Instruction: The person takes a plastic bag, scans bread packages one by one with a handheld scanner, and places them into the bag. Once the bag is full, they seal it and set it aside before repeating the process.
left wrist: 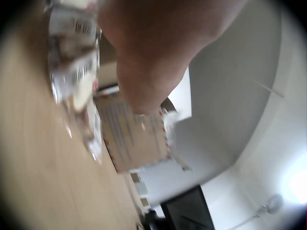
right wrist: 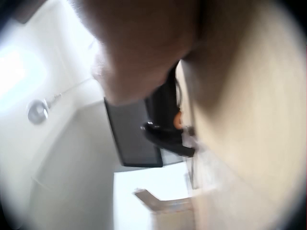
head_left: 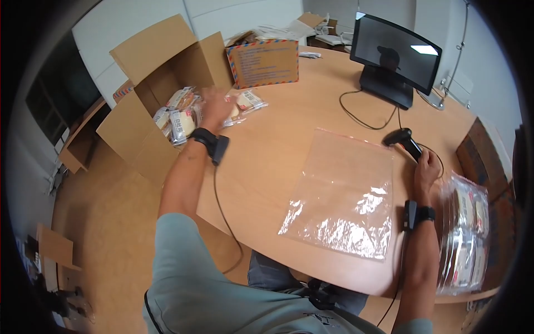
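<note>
Over the pile of clear-wrapped bread packets, my left hand reaches out with its fingers extended, blurred in the head view. Another wrapped bread packet lies just right of those fingers. The left wrist view shows a row of packets beside the hand, whose fingertips are hidden there. My right hand grips the handle of a black barcode scanner, its head near the top right corner of a large clear plastic bag. That bag lies flat on the table.
An open cardboard box stands at the left behind the packets, beside a striped-edge carton. A black monitor is at the back right, its cable on the table. A filled clear bag of packets lies at the right edge.
</note>
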`<action>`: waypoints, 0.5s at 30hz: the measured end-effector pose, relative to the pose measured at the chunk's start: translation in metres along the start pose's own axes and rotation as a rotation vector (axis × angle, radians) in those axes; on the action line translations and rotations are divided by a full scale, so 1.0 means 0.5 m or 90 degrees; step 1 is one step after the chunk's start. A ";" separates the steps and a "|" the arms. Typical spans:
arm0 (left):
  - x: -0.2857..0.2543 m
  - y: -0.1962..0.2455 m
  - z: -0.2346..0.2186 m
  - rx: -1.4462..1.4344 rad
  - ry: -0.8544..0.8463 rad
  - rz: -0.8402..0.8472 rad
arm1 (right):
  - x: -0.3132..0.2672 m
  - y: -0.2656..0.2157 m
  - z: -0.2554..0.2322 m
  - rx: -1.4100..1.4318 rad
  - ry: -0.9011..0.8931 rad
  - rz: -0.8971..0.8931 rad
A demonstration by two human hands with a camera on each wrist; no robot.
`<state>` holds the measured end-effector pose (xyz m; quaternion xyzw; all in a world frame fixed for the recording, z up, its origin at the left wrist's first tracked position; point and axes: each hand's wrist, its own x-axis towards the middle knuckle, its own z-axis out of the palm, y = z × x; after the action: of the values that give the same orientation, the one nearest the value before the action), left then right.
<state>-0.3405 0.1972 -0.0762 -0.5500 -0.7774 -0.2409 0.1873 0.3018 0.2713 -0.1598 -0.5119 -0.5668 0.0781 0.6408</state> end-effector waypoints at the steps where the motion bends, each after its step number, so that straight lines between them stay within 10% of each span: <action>1: 0.010 -0.050 -0.016 0.102 0.021 -0.051 | -0.003 0.002 0.001 -0.024 -0.020 0.038; 3: -0.004 -0.078 -0.078 0.162 0.016 -0.243 | 0.001 0.028 0.002 -0.055 0.009 0.022; 9: 0.056 -0.385 0.035 0.027 -0.131 -0.152 | 0.006 0.008 0.009 -0.043 0.072 -0.007; 15: 0.003 -0.205 0.021 0.124 -0.379 -0.297 | 0.009 0.036 0.004 -0.065 0.075 0.051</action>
<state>-0.4383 0.1762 -0.1012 -0.3841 -0.9211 -0.0321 -0.0548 0.3103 0.2840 -0.1704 -0.5702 -0.5103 0.0442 0.6423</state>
